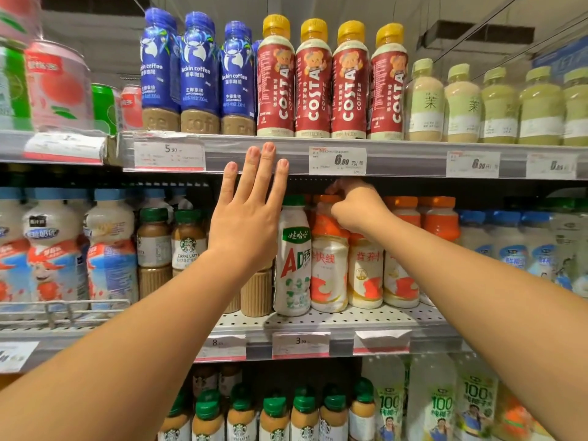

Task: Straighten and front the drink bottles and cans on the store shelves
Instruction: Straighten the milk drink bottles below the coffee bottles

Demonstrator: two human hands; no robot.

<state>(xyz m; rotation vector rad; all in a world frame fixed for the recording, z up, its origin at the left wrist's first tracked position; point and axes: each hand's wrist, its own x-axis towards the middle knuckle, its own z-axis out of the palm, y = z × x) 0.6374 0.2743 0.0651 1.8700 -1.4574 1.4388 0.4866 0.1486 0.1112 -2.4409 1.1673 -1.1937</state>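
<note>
My right hand (358, 206) is closed around the neck of an orange-capped white milk bottle (329, 265) on the middle shelf. That bottle stands next to a green-capped AD bottle (292, 259) on its left and more orange-capped bottles (366, 272) on its right. My left hand (251, 211) is raised flat with fingers spread, in front of the Starbucks bottles (187, 240), its fingertips over the upper shelf edge (397, 157). It holds nothing. Red Costa coffee bottles (313, 81) and blue Luckin coffee bottles (197, 74) line the top shelf.
Pale green tea bottles (499, 106) fill the top right, pink and green cans (60, 84) the top left. White and blue milk bottles (51, 243) stand middle left behind a wire rail. The bottom shelf holds Starbucks bottles (273, 415) and coconut drink bottles (442, 405).
</note>
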